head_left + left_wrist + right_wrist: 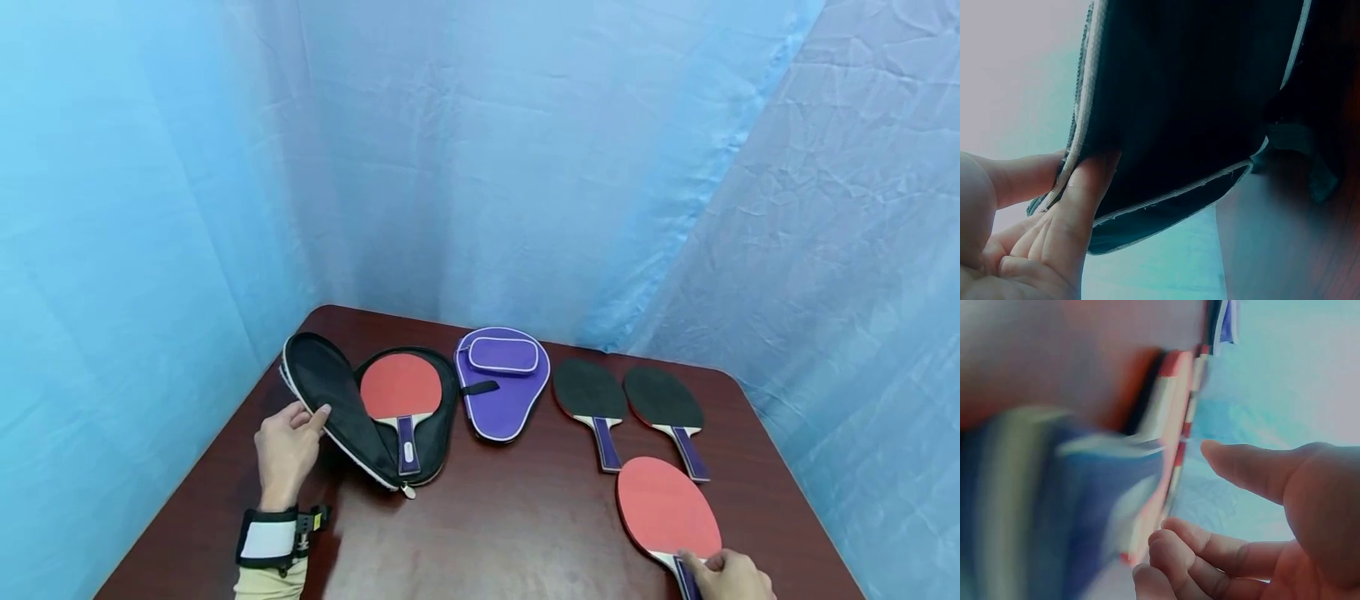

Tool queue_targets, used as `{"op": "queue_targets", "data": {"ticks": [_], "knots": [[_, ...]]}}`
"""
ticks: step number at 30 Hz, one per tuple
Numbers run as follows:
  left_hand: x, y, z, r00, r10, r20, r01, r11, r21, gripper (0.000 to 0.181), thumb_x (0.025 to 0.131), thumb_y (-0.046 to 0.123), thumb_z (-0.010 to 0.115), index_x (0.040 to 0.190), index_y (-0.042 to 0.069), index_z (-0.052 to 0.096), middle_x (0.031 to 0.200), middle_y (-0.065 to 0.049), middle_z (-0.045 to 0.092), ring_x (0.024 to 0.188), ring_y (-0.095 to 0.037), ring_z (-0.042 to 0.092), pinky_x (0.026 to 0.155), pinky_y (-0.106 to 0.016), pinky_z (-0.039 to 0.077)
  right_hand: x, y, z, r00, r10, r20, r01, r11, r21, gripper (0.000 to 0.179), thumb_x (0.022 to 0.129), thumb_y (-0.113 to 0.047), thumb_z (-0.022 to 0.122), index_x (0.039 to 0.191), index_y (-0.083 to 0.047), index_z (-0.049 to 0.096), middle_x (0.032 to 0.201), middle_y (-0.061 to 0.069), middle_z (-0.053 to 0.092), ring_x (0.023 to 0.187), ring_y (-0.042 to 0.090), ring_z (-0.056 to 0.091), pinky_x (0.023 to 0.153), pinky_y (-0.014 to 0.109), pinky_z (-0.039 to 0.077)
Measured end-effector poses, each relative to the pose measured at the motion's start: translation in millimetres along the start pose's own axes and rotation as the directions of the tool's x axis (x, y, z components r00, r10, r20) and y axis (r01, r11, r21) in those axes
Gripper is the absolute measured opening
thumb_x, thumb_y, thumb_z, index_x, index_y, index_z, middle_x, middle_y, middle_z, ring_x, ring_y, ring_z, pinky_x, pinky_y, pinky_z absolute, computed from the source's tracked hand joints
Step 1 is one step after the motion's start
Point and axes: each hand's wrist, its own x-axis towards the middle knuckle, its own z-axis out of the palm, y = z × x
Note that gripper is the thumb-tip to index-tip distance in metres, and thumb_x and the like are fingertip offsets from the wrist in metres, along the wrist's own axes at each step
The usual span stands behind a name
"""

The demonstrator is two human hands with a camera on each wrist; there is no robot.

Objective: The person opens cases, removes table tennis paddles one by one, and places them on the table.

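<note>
On the left of the table, my left hand (pixel 288 448) pinches the raised edge of a black case's cover (pixel 330 400), thumb on one side and fingers on the other. White piping and a zipper run along that edge in the left wrist view. A red table tennis paddle (pixel 401 386) lies inside the case, its purple handle toward me. At the front right another red paddle (pixel 667 504) lies face up. Over its handle is my right hand (pixel 733 577), partly cut off by the frame; in the right wrist view its thumb and loosely bent fingers are apart, fingertips beside the paddle.
A purple paddle case (pixel 502 408) with a small front pocket lies right of the black case. Two black-faced paddles (pixel 588 387) lie at the back right of the brown table (pixel 465 533). Blue curtains (pixel 465 167) hang behind and along both sides.
</note>
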Motion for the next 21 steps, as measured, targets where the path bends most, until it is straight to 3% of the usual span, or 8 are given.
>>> {"op": "queue_targets", "data": {"ticks": [5,11,16,18,21], "knots": [[0.0,-0.8,-1.0,1.000,0.003,-0.004,-0.002,1.000,0.005,0.033,0.093,0.021,0.071,0.066,0.007,0.056,0.060,-0.011,0.064,0.051,-0.010,0.050,0.046,-0.026,0.028,5.3,-29.7,-11.5,0.997,-0.076,0.031,0.075,0.996,0.048,0.048,0.090,-0.049,0.065,0.068,-0.007,0.062,0.061,0.003,0.056,0.061,0.021,0.054,0.058,0.041,0.046],[-1.4,-0.3,0.5,1.000,-0.008,0.003,0.008,1.000,-0.001,0.033,0.093,0.019,0.071,0.066,0.007,0.056,0.059,-0.009,0.065,0.052,-0.010,0.052,0.047,-0.026,0.029,9.8,-84.4,-9.2,0.967,-0.253,-0.002,0.252,0.964,0.088,0.043,0.092,-0.042,0.067,0.067,-0.008,0.061,0.057,-0.002,0.050,0.058,0.015,0.047,0.056,0.032,0.038],[-2.4,0.2,0.5,1.000,-0.023,0.006,0.023,1.000,0.004,0.036,0.093,0.020,0.070,0.064,0.008,0.053,0.050,-0.005,0.051,0.047,-0.015,0.043,0.046,-0.026,0.026,11.8,-149.0,10.9,0.896,-0.442,-0.029,0.440,0.882,0.166,0.033,0.092,-0.035,0.070,0.075,-0.007,0.066,0.062,-0.002,0.056,0.058,0.012,0.049,0.056,0.029,0.039],[-2.6,0.8,-0.4,1.000,-0.025,-0.002,0.025,1.000,0.008,0.036,0.093,0.020,0.070,0.064,0.008,0.053,0.050,-0.004,0.052,0.047,-0.015,0.043,0.046,-0.026,0.026,13.7,-178.0,21.2,0.853,-0.521,-0.045,0.518,0.832,0.198,0.027,0.090,-0.031,0.072,0.080,-0.007,0.070,0.068,0.000,0.063,0.061,0.012,0.054,0.058,0.030,0.044],[-3.7,2.2,-2.2,1.000,-0.021,-0.009,0.021,1.000,0.002,0.035,0.093,0.020,0.070,0.065,0.007,0.054,0.053,-0.005,0.056,0.048,-0.013,0.045,0.046,-0.026,0.028,15.3,-219.0,37.4,0.807,-0.590,-0.042,0.580,0.777,0.245,0.025,0.089,-0.027,0.074,0.075,-0.006,0.069,0.067,0.000,0.062,0.061,0.012,0.054,0.058,0.029,0.045]]}}
